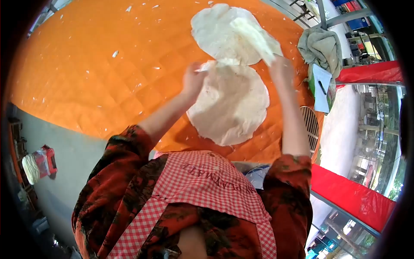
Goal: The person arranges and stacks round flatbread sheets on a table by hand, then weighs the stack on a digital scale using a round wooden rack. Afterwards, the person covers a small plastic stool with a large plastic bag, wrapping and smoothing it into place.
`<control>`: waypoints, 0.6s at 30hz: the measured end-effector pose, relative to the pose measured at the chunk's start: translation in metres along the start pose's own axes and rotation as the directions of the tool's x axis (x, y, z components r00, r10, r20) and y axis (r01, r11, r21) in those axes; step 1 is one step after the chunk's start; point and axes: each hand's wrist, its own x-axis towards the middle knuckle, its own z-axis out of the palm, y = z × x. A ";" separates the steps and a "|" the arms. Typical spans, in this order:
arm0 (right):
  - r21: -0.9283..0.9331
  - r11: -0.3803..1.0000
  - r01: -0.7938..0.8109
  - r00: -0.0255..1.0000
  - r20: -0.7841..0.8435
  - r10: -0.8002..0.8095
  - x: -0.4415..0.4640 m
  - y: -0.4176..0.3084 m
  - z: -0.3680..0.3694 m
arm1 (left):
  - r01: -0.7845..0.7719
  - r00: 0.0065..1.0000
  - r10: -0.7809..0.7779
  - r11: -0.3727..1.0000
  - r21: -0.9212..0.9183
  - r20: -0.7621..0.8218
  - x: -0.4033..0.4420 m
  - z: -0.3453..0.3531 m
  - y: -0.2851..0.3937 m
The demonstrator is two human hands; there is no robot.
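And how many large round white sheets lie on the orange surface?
2: the near sheet, closest to the apron, and the far sheet beyond it; others may lie underneath.

Stretches around a broad, orange-covered table (142,90), with smooth grey floor (69,151) at left and a brown, shelf-like structure (16,149) at the left edge. Includes a near red panel (349,196) and a farther red panel (371,73) at right, either side of a glassy strip (375,142) too distorted to identify. Shows grey metal framework (348,18) at far right. Brightens to the right over a pale, sunlit-looking surface (340,125).
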 end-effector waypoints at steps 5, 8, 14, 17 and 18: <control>0.154 0.920 0.360 0.901 -0.312 -0.301 -0.157 -0.032 -0.011 | 0.312 0.950 -0.313 0.938 0.149 -0.021 -0.087 -0.084 -0.077; 0.199 0.936 0.289 0.957 -0.090 -0.277 -0.248 -0.064 0.075 | 0.406 0.909 -0.396 0.912 -0.065 0.131 -0.104 -0.082 -0.096; 0.200 0.962 0.185 0.977 0.069 -0.202 -0.263 -0.103 0.096 | 0.479 0.847 -0.428 0.871 -0.105 0.316 -0.104 -0.081 -0.091; 0.109 0.964 0.243 0.967 0.048 -0.249 -0.274 -0.092 0.123 | 0.594 0.766 -0.460 0.774 -0.220 0.449 -0.110 -0.080 -0.061; 0.123 0.966 0.227 0.972 0.029 -0.232 -0.280 -0.098 0.113 | 0.622 0.752 -0.463 0.735 -0.270 0.470 -0.109 -0.079 -0.060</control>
